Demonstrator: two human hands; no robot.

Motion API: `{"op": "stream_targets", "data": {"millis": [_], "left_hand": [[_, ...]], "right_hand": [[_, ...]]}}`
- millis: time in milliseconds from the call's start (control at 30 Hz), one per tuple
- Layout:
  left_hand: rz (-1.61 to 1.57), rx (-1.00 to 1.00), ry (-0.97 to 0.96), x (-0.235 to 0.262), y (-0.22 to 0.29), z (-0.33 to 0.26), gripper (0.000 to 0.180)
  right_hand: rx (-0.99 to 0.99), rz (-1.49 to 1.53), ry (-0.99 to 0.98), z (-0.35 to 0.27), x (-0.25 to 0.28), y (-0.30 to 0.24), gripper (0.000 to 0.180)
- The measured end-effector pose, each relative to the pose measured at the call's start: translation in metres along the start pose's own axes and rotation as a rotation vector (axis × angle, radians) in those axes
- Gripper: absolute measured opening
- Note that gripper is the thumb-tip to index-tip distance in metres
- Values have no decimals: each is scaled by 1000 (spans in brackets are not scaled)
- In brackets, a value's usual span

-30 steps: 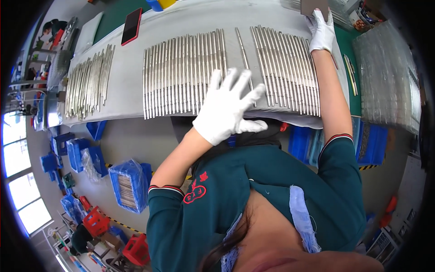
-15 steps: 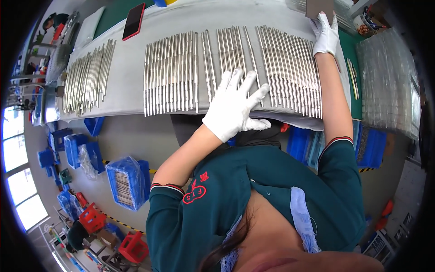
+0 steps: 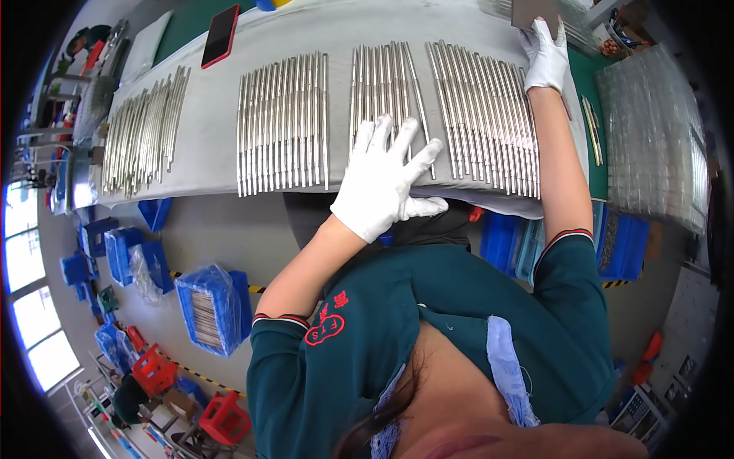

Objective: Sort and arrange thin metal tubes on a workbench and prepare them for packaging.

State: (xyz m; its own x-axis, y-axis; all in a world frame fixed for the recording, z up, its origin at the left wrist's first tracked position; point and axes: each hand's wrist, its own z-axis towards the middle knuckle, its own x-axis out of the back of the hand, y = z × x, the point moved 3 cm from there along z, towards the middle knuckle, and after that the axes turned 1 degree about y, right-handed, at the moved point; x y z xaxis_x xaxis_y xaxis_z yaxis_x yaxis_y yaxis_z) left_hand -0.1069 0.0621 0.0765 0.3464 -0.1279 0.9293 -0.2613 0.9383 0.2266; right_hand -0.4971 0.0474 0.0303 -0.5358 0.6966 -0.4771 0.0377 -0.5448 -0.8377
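My left hand (image 3: 378,180), in a white glove, lies open with fingers spread over the near ends of the middle group of thin silver metal rods (image 3: 382,84). One rod (image 3: 420,99) leans at a slant on that group's right side. My right hand (image 3: 547,61), also gloved, reaches to the far right and grips the near edge of a flat grey-brown board (image 3: 534,12). Other rods lie side by side in a group to the left (image 3: 283,122), a wide group to the right (image 3: 485,115), and an uneven group at the far left (image 3: 145,134).
A red-edged phone (image 3: 220,37) lies at the back of the grey-covered table (image 3: 206,130). Clear plastic-wrapped trays (image 3: 654,134) stack at the right, near a few thin rods (image 3: 591,130). A blue bin (image 3: 212,310) of rods stands on the floor.
My left hand has shifted slightly left. The loose rods left of the middle group now lie together with it, leaving a gap at the slanted rod. My right hand stays at the board.
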Motion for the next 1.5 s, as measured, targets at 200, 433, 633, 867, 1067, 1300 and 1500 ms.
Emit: {"op": "stream_targets", "data": {"millis": [200,433,633,867,1067,1300,1500], "left_hand": [[114,72,30,13,-22,-21,87],[179,131,3,19,-28,-28,85],[209,119,-3,17,-22,-26,88],[-38,-9,35,1,11,-4,85],[-133,-106,-50,22,5,-4,75],[137,61,-72,45,-51,-45,69],[116,16,15,37,-61,-48,66]], "right_hand": [[-5,-22,4,-1,1,-1,65],[-5,-34,14,-1,0,-2,66],[-5,-34,18,-2,-1,-3,67],[5,-19,3,-3,-4,-6,65],[-45,-72,49,-21,-24,-16,62],[18,-36,-3,-8,-11,-18,61],[-179,-130,-387,-42,-85,-31,61]]}}
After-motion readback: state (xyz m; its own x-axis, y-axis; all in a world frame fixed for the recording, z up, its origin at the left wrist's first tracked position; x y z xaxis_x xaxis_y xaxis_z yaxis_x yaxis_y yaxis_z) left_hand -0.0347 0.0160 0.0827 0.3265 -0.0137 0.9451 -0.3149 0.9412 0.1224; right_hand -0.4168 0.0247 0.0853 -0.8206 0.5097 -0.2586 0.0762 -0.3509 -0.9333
